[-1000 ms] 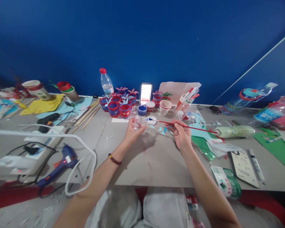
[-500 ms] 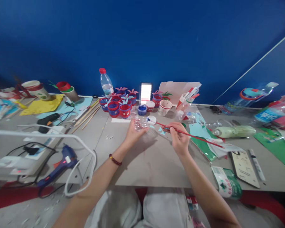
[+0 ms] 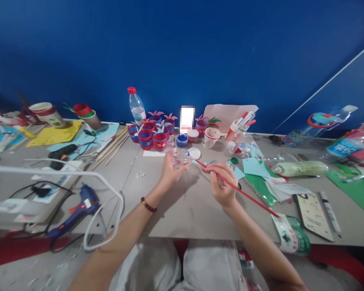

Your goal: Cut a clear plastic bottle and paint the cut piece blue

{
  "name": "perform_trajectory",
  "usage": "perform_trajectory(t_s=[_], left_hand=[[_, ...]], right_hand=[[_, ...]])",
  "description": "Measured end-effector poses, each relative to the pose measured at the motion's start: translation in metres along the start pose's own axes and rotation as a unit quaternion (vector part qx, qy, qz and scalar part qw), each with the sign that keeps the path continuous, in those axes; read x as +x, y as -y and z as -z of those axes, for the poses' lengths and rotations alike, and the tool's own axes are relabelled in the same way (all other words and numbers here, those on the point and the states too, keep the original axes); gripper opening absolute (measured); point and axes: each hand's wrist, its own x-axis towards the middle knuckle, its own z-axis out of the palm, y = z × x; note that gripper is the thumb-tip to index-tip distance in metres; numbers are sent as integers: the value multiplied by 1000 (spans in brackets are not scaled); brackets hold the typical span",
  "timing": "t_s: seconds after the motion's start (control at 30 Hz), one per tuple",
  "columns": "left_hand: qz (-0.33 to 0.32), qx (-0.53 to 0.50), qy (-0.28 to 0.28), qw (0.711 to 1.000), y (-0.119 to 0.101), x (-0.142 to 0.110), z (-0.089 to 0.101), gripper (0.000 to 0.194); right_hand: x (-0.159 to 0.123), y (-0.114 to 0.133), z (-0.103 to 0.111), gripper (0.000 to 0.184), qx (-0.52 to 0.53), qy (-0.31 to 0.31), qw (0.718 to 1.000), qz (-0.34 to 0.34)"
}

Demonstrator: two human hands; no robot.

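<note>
My left hand (image 3: 170, 173) is wrapped round a clear plastic bottle piece (image 3: 179, 157), which it holds tilted above the table. My right hand (image 3: 225, 185) grips a red-handled paintbrush (image 3: 251, 195) like a pen. The brush tip points at the side of the plastic piece; whether it touches is too small to tell. Just beyond stands an open jar of blue paint (image 3: 182, 140), with a white jar lid (image 3: 194, 153) lying near it. To the jar's left sit several red-and-blue painted cups (image 3: 145, 142) with paper leaves and eyes.
Behind are a paper cup (image 3: 211, 138) and a water bottle (image 3: 136, 107). On the left lie wooden sticks (image 3: 113, 147), a blue glue gun (image 3: 86, 202), a power strip (image 3: 53, 192) and a looping white cable (image 3: 120, 202). Paper scraps (image 3: 256, 166) and a marker (image 3: 330, 210) lie right.
My right hand has moved a little left and nearer me, and the paintbrush slants more steeply, its rear end lower. My left hand still holds the bottle piece in nearly the same spot.
</note>
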Motion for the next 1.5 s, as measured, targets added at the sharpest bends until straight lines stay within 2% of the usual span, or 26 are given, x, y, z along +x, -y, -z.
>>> perform_trajectory(t_s=[0.2,0.43,0.77,1.1,1.23,1.37,1.5], left_hand=[[0,6,1,1000,-1,-1,0,58],[8,11,2,1000,4,1,-1,52],[27,-15,4,1000,-2,0,-4,54],[49,-26,18,998,-6,-1,-3,57],[59,-42,30,997,-7,1,-3,58],[40,-55,28,997,-10,3,-2,64],[44,-72,38,996,-9,5,-1,66]], right_hand=[[0,9,-2,26,7,5,1000,29],[-1,17,-3,26,17,16,999,27],[-5,3,-2,21,77,18,995,-57],[-1,0,0,20,85,-18,993,-79],[-2,-7,2,20,47,-24,996,-66],[-3,-14,3,20,30,-27,998,-54],[-2,-12,2,20,-1,-30,999,-20]])
